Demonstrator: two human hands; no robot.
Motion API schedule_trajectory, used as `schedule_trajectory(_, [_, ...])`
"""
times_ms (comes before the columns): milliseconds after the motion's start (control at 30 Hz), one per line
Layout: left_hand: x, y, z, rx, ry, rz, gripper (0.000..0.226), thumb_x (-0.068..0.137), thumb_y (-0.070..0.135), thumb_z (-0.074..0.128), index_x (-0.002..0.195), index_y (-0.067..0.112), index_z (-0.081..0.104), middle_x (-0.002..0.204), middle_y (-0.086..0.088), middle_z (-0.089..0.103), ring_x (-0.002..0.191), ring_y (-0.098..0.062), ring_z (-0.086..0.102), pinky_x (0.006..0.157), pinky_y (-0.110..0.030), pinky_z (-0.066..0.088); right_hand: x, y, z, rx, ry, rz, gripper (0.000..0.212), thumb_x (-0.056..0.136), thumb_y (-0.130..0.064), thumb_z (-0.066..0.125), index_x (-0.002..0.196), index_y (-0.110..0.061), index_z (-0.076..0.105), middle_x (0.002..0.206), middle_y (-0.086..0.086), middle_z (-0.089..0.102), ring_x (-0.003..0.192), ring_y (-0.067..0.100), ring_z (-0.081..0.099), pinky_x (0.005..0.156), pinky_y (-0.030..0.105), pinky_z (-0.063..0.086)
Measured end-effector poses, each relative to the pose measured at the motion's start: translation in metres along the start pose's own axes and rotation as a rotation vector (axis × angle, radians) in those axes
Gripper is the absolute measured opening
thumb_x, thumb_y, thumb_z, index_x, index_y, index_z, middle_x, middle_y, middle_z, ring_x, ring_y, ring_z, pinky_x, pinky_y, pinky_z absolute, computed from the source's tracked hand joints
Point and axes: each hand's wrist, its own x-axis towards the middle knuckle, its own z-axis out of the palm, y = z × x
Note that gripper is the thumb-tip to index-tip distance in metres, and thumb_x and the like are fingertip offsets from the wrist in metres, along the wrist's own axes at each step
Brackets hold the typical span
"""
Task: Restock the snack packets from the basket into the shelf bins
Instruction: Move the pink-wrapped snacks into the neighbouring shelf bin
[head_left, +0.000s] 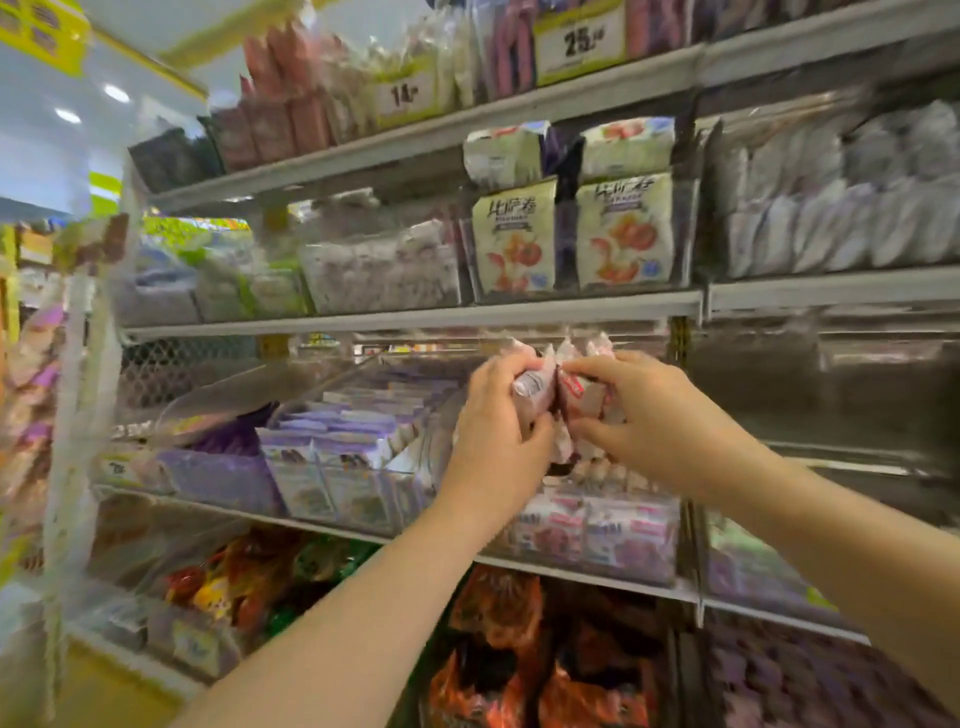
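Note:
Both hands are raised in front of the middle shelf. My left hand (498, 415) grips a bunch of small pink-and-white snack packets (537, 387), fingers curled round them. My right hand (654, 415) pinches more of the same packets (584, 397) right beside it, the two bunches touching. They hang just above a clear shelf bin (597, 535) that holds similar pink-and-purple packets standing in rows. The basket is not in view.
Left of that bin stands a clear bin of purple-and-white packets (332, 457). The shelf above carries pale green bags with tomato pictures (571, 234). Orange bags (498, 623) fill the shelf below. A shelf edge rail (415, 314) runs above my hands.

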Motion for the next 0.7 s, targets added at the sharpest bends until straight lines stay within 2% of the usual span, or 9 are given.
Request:
schedule_trajectory(67, [0.014,-0.004,0.023,0.058,-0.089,0.024,0.047,0.087,0.017,0.061,0.129,0.027,0.044,0.132,0.007,0.040,0.115,-0.003,0.041,0.091,-0.007,0.026,0.005,0.018,-0.011,-0.107,-0.080,0.050,0.040,0.085,-0.031,0.066,0.123,-0.037,0.058,0.109,-0.002,0.061,0.102,0.021,0.058,0.082,0.031,0.046])
schedule_trajectory(133, [0.024,-0.011,0.043,0.121,-0.169,0.017,0.048,0.087,0.026,0.062,0.130,0.030,0.041,0.134,0.005,0.041,0.116,-0.006,0.041,0.096,-0.019,0.030,0.010,0.031,-0.013,-0.261,-0.151,0.089,0.040,0.087,-0.035,0.062,0.126,-0.037,0.054,0.115,-0.002,0.060,0.106,0.022,0.057,0.090,0.037,0.046])
schedule_trajectory(233, [0.035,-0.026,0.064,0.236,-0.229,0.000,0.049,0.087,0.033,0.059,0.131,0.032,0.039,0.137,0.004,0.042,0.125,-0.021,0.043,0.109,-0.040,0.032,0.021,0.046,-0.006,-0.420,-0.259,0.071,0.045,0.088,-0.039,0.057,0.132,-0.034,0.050,0.127,-0.003,0.055,0.118,0.022,0.053,0.107,0.044,0.031])
schedule_trajectory(300, [0.038,-0.037,0.070,0.311,-0.246,0.019,0.053,0.087,0.033,0.059,0.135,0.031,0.035,0.140,0.005,0.041,0.127,-0.022,0.042,0.110,-0.043,0.029,0.030,0.052,0.003,-0.461,-0.307,0.038,0.044,0.087,-0.038,0.056,0.130,-0.029,0.051,0.129,-0.003,0.055,0.122,0.022,0.052,0.114,0.049,0.020])
schedule_trajectory(367, [0.039,-0.044,0.072,0.357,-0.239,0.041,0.058,0.088,0.034,0.059,0.139,0.030,0.032,0.142,0.006,0.040,0.131,-0.020,0.039,0.113,-0.046,0.025,0.036,0.055,0.010,-0.495,-0.314,0.016,0.040,0.086,-0.038,0.057,0.123,-0.025,0.055,0.120,-0.002,0.061,0.119,0.022,0.054,0.115,0.048,0.018])
schedule_trajectory(433, [0.041,-0.050,0.070,0.436,-0.263,0.045,0.062,0.088,0.041,0.057,0.142,0.034,0.027,0.145,0.007,0.038,0.137,-0.020,0.029,0.116,-0.050,0.014,0.037,0.057,0.013,-0.531,-0.299,0.011,0.038,0.083,-0.043,0.058,0.118,-0.027,0.057,0.111,-0.004,0.066,0.114,0.020,0.058,0.115,0.048,0.017])
schedule_trajectory(567, [0.043,-0.051,0.056,0.516,-0.605,0.054,0.070,0.086,0.061,0.050,0.142,0.051,0.010,0.155,0.008,0.024,0.144,-0.020,0.003,0.115,-0.055,0.005,0.027,0.065,0.019,-0.640,-0.273,0.020,0.033,0.078,-0.050,0.057,0.106,-0.033,0.059,0.091,-0.009,0.067,0.099,0.017,0.062,0.110,0.048,0.018])
schedule_trajectory(633, [0.047,-0.048,0.049,0.475,-0.737,0.004,0.075,0.085,0.064,0.051,0.144,0.053,0.007,0.160,0.008,0.009,0.146,-0.022,-0.003,0.117,-0.055,0.006,0.022,0.066,0.025,-0.651,-0.294,0.014,0.036,0.079,-0.048,0.057,0.112,-0.034,0.056,0.107,-0.005,0.063,0.108,0.018,0.059,0.109,0.050,0.013])
schedule_trajectory(700, [0.053,-0.044,0.044,0.461,-0.773,0.002,0.082,0.081,0.063,0.059,0.147,0.049,0.012,0.159,0.014,-0.010,0.147,-0.023,0.001,0.117,-0.054,0.008,0.019,0.067,0.026,-0.677,-0.297,-0.014,0.044,0.080,-0.047,0.057,0.120,-0.030,0.054,0.131,0.006,0.047,0.124,0.019,0.043,0.110,0.053,0.009])
